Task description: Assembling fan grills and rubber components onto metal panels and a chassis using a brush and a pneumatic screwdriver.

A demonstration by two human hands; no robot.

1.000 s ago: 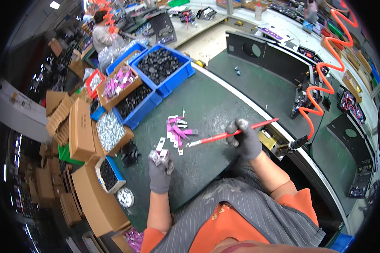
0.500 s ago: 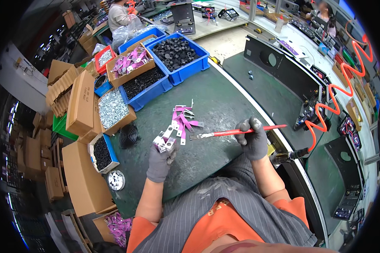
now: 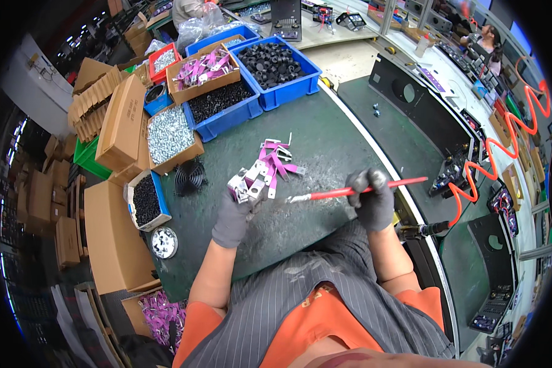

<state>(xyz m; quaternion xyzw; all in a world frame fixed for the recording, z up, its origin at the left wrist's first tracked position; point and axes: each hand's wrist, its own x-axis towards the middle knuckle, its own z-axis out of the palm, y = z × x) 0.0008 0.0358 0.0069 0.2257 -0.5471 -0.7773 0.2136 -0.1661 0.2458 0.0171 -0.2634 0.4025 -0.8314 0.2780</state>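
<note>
Grey-gloved left hand [image 3: 232, 216], fingers closed on small silver metal bracket [image 3: 246, 186] above dark green bench [image 3: 325, 138]. Grey-gloved right hand [image 3: 371, 197] gripped long red-handled brush [image 3: 356, 191], tip just beside bracket. Step judged: brushing bracket. Next move needs steady tip contact. Pink-and-silver bracket pile [image 3: 277, 162] lay nearby.

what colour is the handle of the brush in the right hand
Red, a thin red handle on the brush gripped by the gloved right hand; clearest in the head view.
</note>
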